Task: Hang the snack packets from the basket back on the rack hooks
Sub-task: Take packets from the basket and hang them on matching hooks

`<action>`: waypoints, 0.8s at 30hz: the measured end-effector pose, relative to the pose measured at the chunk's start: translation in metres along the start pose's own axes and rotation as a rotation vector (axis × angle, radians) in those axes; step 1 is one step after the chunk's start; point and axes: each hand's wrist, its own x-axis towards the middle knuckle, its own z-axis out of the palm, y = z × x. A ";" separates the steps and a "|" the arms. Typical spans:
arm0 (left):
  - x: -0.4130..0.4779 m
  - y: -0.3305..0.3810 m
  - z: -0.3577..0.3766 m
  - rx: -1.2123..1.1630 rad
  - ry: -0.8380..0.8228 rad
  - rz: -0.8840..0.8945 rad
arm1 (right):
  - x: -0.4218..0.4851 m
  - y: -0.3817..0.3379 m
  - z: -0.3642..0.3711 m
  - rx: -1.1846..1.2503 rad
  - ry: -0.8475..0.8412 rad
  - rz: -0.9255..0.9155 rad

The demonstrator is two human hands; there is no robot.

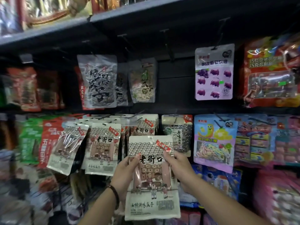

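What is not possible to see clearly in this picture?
- The basket: nowhere in the head view, beyond the frame.
- Red packets at the left edge: blurred, print unreadable.
- Small print at the bottom of the held packet: too small.
- Matching packets hung behind the held packet: mostly covered by it.

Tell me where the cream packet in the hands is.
Head view, low centre: the cream packet is held between the left hand and right hand, in front of the matching hung packets, left of the pastel candy packet.
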 end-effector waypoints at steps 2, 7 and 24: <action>0.012 -0.001 -0.007 0.031 0.057 0.015 | 0.010 -0.001 0.015 -0.018 0.020 -0.027; 0.049 0.002 -0.023 -0.038 0.167 0.047 | 0.050 -0.007 0.053 -0.068 0.042 -0.065; 0.127 0.022 -0.048 0.016 0.238 0.100 | 0.113 -0.027 0.094 -0.045 0.101 -0.211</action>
